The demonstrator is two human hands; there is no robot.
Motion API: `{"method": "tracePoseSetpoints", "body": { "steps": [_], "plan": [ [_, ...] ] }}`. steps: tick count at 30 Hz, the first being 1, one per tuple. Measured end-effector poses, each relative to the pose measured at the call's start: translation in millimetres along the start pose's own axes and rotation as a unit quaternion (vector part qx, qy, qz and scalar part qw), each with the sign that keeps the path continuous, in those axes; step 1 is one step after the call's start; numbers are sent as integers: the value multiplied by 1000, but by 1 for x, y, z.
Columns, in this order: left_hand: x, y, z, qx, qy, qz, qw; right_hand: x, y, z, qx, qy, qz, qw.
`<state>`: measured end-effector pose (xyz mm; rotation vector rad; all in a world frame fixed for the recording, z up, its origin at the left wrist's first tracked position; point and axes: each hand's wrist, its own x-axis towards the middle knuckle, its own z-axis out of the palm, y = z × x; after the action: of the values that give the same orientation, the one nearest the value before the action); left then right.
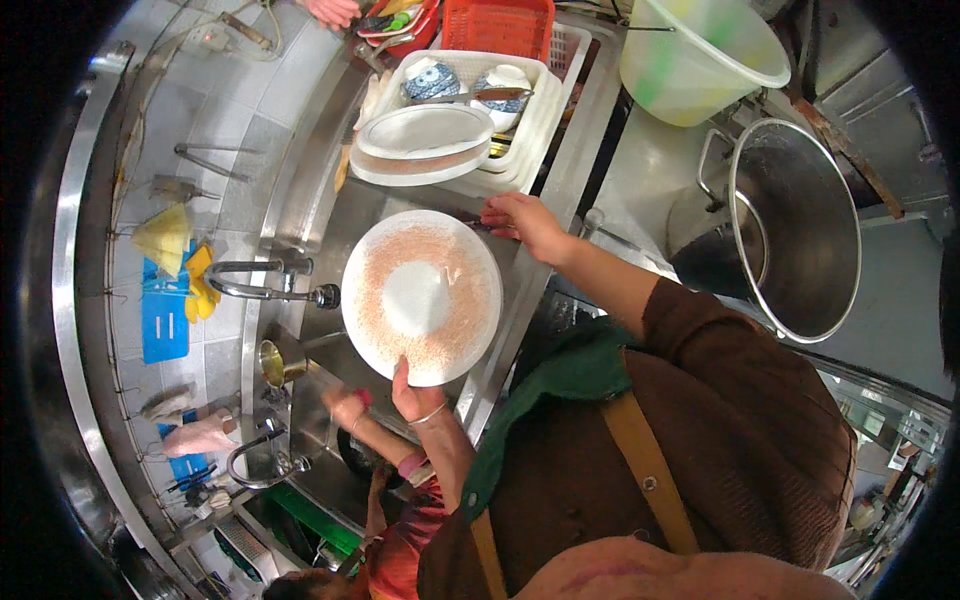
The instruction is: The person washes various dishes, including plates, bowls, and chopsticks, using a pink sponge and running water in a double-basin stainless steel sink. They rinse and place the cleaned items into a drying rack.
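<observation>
My left hand [418,396] grips the near rim of a large round white plate [416,300], thumb on top. The plate has a reddish-brown speckled band around its white middle and is held above a stainless steel sink [322,225]. My right hand [525,225] is just beyond the plate's right edge, fingers partly bent. A thin dark thing shows by its fingertips; whether they hold it cannot be told. Beyond the plate, oval white plates [426,135] lie stacked against a white plastic basket [525,71] with blue-patterned bowls [431,79] in it.
Left of the plate a steel faucet [259,277] reaches over the sink. A co-worker's hand [346,409] is close by at the lower left, near a metal pot [281,364]; another person's hand [330,10] shows at the top. A large steel stockpot [795,232] stands right.
</observation>
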<state>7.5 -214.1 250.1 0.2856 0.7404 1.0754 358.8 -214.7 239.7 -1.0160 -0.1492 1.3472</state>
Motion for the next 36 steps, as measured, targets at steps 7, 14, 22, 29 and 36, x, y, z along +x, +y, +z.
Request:
{"method": "tracePoseSetpoints", "body": {
  "steps": [7, 14, 22, 29, 36],
  "plan": [
    [-10, 17, 23, -17, 38, -26, 999, 56, -2, 20, 245, -2, 52, 968],
    [-9, 23, 17, 97, 21, 7, 995, 105, 3, 44, 341, 13, 61, 938],
    [1, 43, -19, 143, -20, -23, 989, 138, 6, 63, 424, -9, 13, 906],
    [19, 60, -33, 296, 102, -30, 949, 81, 22, 39, 269, -50, 9, 962],
    [50, 59, -52, 242, 75, -60, 966, -85, 27, -108, 69, 391, -99, 912]
  ]
}}
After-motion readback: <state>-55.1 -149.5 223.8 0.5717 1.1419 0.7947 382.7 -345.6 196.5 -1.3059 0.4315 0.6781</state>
